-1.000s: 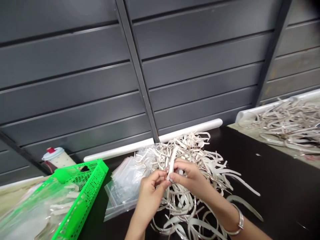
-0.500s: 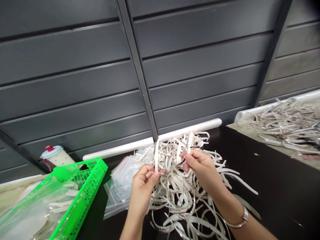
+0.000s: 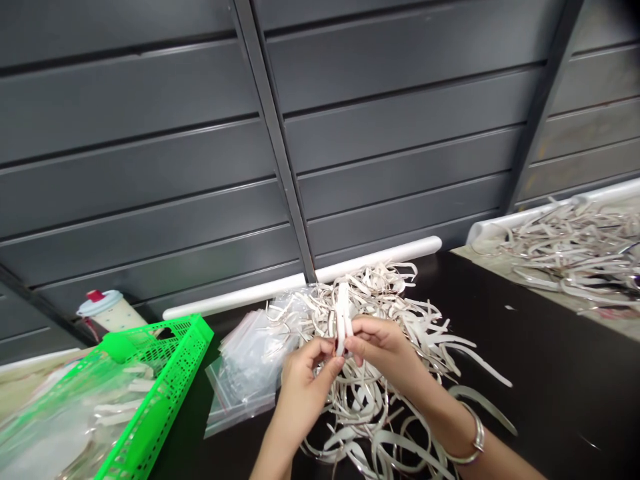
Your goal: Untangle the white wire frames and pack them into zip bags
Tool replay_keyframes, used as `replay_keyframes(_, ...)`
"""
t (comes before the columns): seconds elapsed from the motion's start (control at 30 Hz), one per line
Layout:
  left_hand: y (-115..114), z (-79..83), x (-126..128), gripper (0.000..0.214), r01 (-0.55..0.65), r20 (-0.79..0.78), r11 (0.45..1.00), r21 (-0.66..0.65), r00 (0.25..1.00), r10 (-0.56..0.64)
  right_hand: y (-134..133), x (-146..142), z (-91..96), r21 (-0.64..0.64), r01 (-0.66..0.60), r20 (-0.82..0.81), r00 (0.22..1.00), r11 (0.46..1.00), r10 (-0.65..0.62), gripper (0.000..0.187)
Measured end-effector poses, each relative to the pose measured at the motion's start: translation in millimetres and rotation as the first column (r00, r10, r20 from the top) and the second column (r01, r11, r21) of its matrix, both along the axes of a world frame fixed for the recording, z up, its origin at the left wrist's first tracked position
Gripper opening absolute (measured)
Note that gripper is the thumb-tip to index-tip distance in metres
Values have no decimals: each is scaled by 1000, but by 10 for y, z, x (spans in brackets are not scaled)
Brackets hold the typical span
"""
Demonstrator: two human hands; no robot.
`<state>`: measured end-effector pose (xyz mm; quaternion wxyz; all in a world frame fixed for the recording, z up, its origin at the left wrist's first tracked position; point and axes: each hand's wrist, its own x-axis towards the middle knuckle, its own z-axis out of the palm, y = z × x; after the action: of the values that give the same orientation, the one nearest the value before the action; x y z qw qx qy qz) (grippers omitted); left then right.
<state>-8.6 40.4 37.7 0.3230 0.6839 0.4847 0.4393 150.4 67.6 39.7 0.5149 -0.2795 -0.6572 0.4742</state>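
Above the heap, my left hand (image 3: 309, 375) and my right hand (image 3: 383, 348) meet, thumbs and fingers closed on white curved strips (image 3: 343, 317) with a shiny edge. The strips stand upright, side by side, between my fingertips. Both hands touch them; which strip each hand grips is partly hidden by the fingers. Beneath lies a tangled pile of similar white strips (image 3: 400, 443) on the black tabletop (image 3: 545, 393). A stack of clear zip bags (image 3: 250, 363) lies left of my left hand.
At the left stands a green plastic basket (image 3: 193, 347) holding bagged strips, with a lidded cup (image 3: 113, 310) behind it. A white roll (image 3: 240, 297) runs along the grey panel wall (image 3: 400, 147). Another strip pile (image 3: 575, 257) lies at far right.
My hands have come together from apart, each bringing its strip, so the strips now stand alongside each other. The view has shifted slightly.
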Motion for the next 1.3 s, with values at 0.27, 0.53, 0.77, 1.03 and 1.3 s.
replay_keyframes(0.27, -26, 52, -27, 32, 48, -103, 999, 22, 994, -45, 29, 24, -1, -52, -67, 33, 997, 996, 69, 25)
replay_keyframes(0.53, -10, 14, -45, 28, -21, 166, 997, -73, 986, 33, 20, 36, 9, -222, -94, -102, 992, 971, 72, 22)
replay_keyframes(0.77, -90, 53, 54, 39, 116, -18, 993, -36, 993, -117, 14, -52, -80, -132, -73, -30, 997, 989, 69, 29)
replay_keyframes(1.03, -6, 23, -11, 37, 20, 523, 987, -157, 850, 66, 301, 237, -107, 229, 350, 229, 888, 909, -399, 23)
replay_keyframes(1.3, 14, 226, -125, 28, -12, 821, 968, -249, 528, 217, 488, 135, -344, 199, 160, 808, 531, 967, -255, 28)
